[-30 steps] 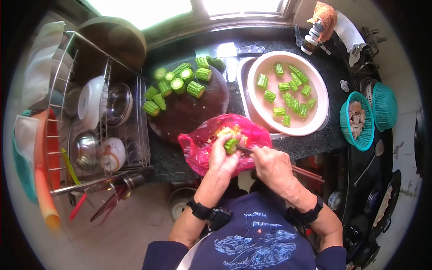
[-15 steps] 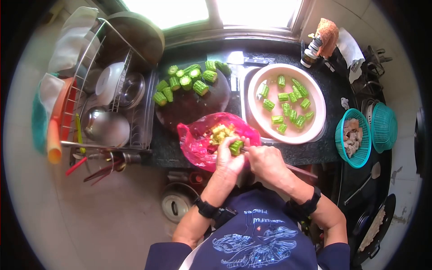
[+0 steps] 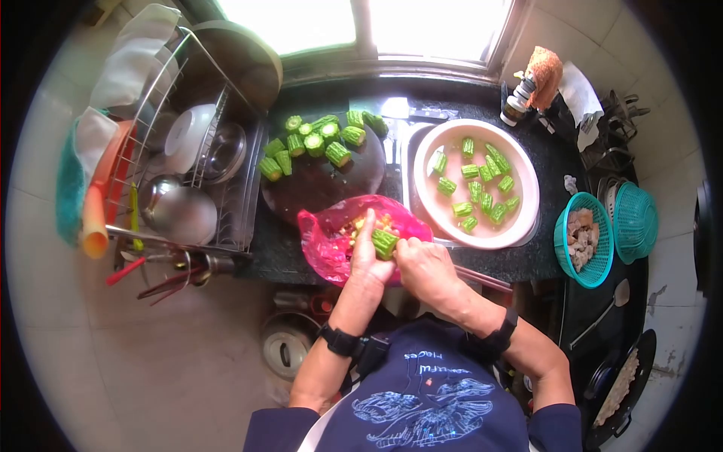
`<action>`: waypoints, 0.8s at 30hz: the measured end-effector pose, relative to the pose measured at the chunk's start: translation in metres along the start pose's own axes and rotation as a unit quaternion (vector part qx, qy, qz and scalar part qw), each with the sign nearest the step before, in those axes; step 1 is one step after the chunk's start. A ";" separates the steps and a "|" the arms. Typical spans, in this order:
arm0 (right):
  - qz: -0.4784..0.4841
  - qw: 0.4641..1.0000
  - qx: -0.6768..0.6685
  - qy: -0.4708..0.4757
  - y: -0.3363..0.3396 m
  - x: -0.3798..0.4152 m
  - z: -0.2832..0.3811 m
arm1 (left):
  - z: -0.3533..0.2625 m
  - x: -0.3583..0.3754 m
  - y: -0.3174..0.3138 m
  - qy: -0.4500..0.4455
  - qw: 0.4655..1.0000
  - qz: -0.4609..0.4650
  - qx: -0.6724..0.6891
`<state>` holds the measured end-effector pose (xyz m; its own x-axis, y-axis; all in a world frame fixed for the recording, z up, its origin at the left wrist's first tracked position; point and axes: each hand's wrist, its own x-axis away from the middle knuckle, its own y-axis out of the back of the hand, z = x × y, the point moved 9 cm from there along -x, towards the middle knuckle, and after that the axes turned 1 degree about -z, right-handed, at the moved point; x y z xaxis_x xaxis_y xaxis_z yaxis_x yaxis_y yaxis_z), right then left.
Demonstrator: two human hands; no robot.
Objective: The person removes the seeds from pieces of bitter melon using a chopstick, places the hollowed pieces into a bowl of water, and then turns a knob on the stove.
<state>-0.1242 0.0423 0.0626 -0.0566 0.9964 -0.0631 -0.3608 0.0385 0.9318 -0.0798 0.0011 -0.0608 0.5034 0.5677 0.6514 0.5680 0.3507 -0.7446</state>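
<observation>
Firmly gripped: a green piece [image 3: 385, 243] over the pink bag [image 3: 320, 250]

The piece is held by the left hand [image 3: 367, 258], whose grip is closed along its side. The right hand [image 3: 425, 270] is curled tight against the other end; whether a tool is clasped inside that fist cannot be told, as the fingers hide it.

The piece is judged to be light, firm in the wall and probably a little slippery when wet. Its ridged skin should give good purchase, so it is best taken around the middle of the side, with both cut ends left free. If it is hollow, it could be cracked by hard squeezing.

Below the hands the bag is spread open, and pale and yellow scraps [image 3: 385, 224] are seen in it. To the right of the bag, a pink basin [image 3: 482, 242] is filled with cloudy water, in which cut chunks [image 3: 487, 175] are scattered. Beyond the bag lies a dark, round board [image 3: 324, 184], with more lengths [image 3: 338, 154] grouped toward its far side, some with pale cut ends turned up. Farthest off, the counter is bounded by a bright window [image 3: 429, 30].
</observation>
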 end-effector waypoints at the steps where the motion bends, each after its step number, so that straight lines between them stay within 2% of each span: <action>1: -0.002 0.999 0.041 -0.008 0.002 -0.004 0.001 | -0.004 0.007 -0.009 0.004 1.000 -0.010 0.014; 5: -0.039 0.995 0.086 0.026 0.002 -0.012 0.017 | -0.024 -0.005 0.008 0.029 1.000 0.012 -0.001; 7: -0.113 0.989 0.077 0.056 0.004 -0.011 0.028 | -0.033 -0.001 0.006 0.037 0.999 0.012 -0.003; 9: -0.090 0.994 0.047 0.031 -0.008 -0.012 0.029 | -0.037 0.006 0.009 0.053 0.998 -0.027 -0.025; 11: -0.065 0.998 0.020 0.003 -0.016 -0.010 0.029 | -0.037 0.007 0.009 0.073 0.997 -0.019 -0.019; 13: -0.012 0.998 -0.060 -0.012 -0.024 -0.009 0.033 | -0.044 0.023 -0.002 0.042 0.997 -0.055 -0.022; 14: -0.009 0.998 -0.059 -0.015 -0.023 -0.012 0.037 | -0.048 0.032 -0.014 0.015 0.998 -0.053 -0.019; 16: -0.009 0.986 -0.148 -0.074 -0.026 -0.013 0.037 | -0.050 0.024 0.002 0.005 0.997 -0.066 -0.029; 18: -0.004 0.978 -0.195 -0.076 -0.038 -0.013 0.037 | -0.059 0.012 0.014 -0.032 0.996 -0.059 -0.064; 19: 0.000 0.967 -0.242 -0.079 -0.046 -0.013 0.038 | -0.062 0.009 0.016 -0.059 0.993 -0.040 -0.093; 20: -0.009 0.923 -0.351 -0.159 -0.056 -0.013 0.025 | -0.065 0.004 0.015 -0.061 0.995 0.002 -0.074; 21: 0.004 0.901 -0.398 -0.171 -0.047 -0.019 0.028 | -0.067 0.007 0.010 -0.062 0.996 0.040 -0.052; 23: 0.078 0.858 -0.453 -0.229 -0.054 -0.020 0.024 | -0.066 0.014 0.007 -0.037 0.997 0.063 -0.037; 24: 0.134 0.812 -0.497 -0.276 -0.062 -0.016 0.020 | -0.065 0.015 -0.001 -0.019 0.995 0.095 -0.019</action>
<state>-0.0822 0.0255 0.0132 0.0701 0.8511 0.5204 -0.9927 0.0082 0.1204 -0.0304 -0.0397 -0.0410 0.5794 0.6492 0.4929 0.4901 0.2058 -0.8470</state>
